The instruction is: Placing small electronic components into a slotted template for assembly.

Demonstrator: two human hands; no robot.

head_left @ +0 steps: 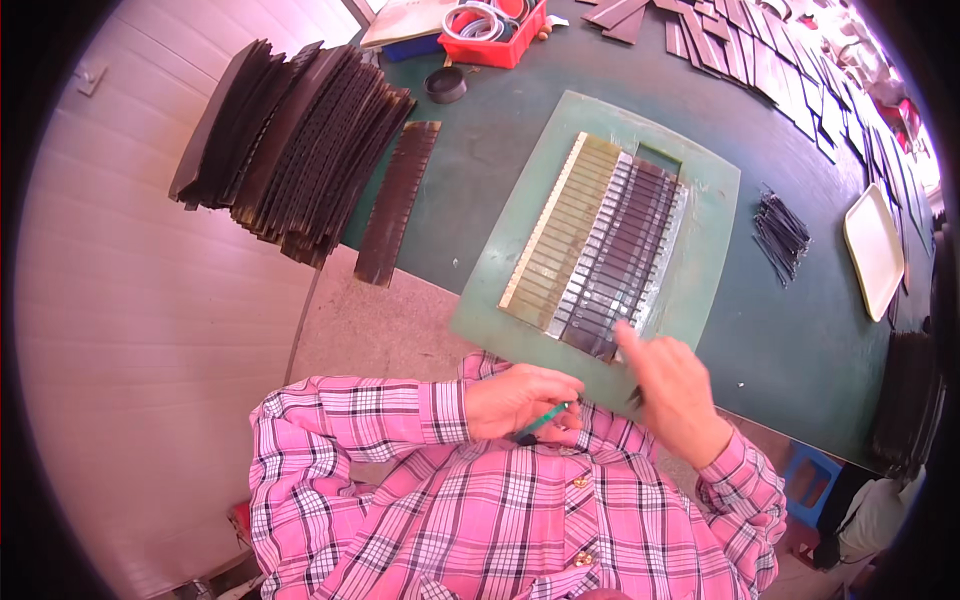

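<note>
My left hand (522,400) is closed around a thin green pen-like tool (547,418) close to my chest. My right hand (672,388) hovers at the near edge of a light green board (710,200), its forefinger stretched out over the near end of the dark strips (625,255), and a small dark piece shows under its fingers. The board carries a slotted brass-coloured fixture (560,230) with those strips laid side by side in it. Both sleeves are pink plaid.
A tall fan of dark sheets (290,140) stands at the left, with one loose strip (397,205) beside it. A red bin (495,25), a small black tape roll (446,84), a bundle of thin dark rods (780,235) and a cream tray (875,250) lie on the dark green table (800,340).
</note>
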